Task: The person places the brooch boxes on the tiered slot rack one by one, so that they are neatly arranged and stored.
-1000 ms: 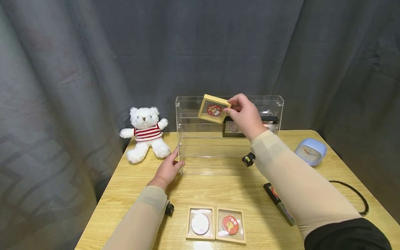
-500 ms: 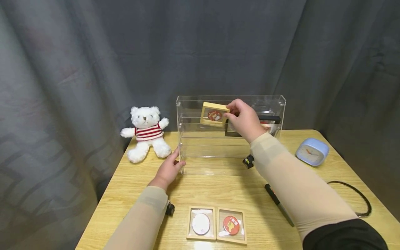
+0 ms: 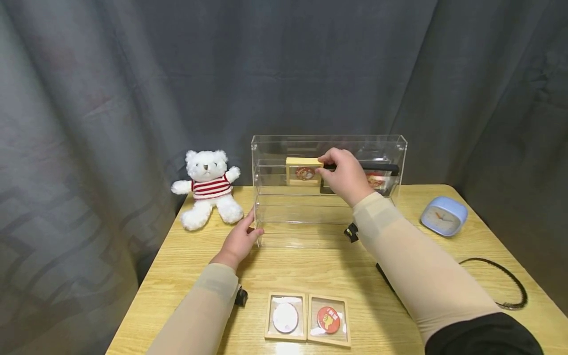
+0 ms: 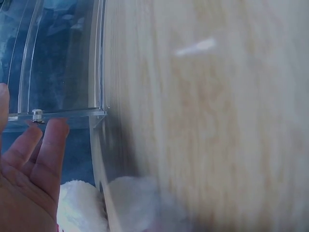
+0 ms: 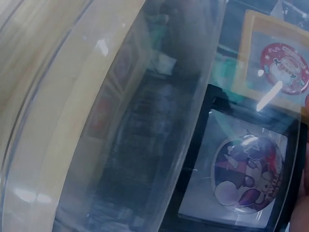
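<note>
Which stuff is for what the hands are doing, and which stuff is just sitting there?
Seems part of the job:
yellow frame in the right grip
clear shelf, touched by the left grip
black frames on the shelf
two wooden frames on the table

Probably just lying about:
white teddy bear
blue clock
thin black curved thing

Wooden frame (image 5: pixel 273 63) cut off at the right wrist view's edge

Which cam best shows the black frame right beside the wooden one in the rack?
Right wrist. The black frame shows up large there, with its round badge easy to make out, though the picture's lower edge crops it. Head: mostly hidden behind the right hand, with only bits showing. Left wrist: none of it.
</note>
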The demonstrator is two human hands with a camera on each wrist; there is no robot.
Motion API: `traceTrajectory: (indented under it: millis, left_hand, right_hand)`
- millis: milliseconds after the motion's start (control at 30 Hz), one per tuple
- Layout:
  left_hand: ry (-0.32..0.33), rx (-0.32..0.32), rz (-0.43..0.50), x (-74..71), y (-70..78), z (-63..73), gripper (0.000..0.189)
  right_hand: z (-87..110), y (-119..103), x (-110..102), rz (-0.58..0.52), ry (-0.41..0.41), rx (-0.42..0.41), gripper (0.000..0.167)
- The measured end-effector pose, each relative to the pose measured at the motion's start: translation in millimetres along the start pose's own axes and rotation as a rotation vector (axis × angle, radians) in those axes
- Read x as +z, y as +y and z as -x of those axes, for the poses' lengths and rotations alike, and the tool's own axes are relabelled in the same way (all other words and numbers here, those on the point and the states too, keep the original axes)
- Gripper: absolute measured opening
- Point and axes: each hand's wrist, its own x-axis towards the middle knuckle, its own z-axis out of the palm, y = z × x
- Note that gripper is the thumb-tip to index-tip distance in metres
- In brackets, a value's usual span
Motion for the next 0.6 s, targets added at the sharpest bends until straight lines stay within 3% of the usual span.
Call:
traceTrajectory:
  millis: [600]
  left_hand:
    - [-0.005,0.005,-0.023,-0.3,2.4,3.0,0.074]
  right_hand:
    - [-0.2,2.8,0.8,0.124,-0.009,-0.061,0.019]
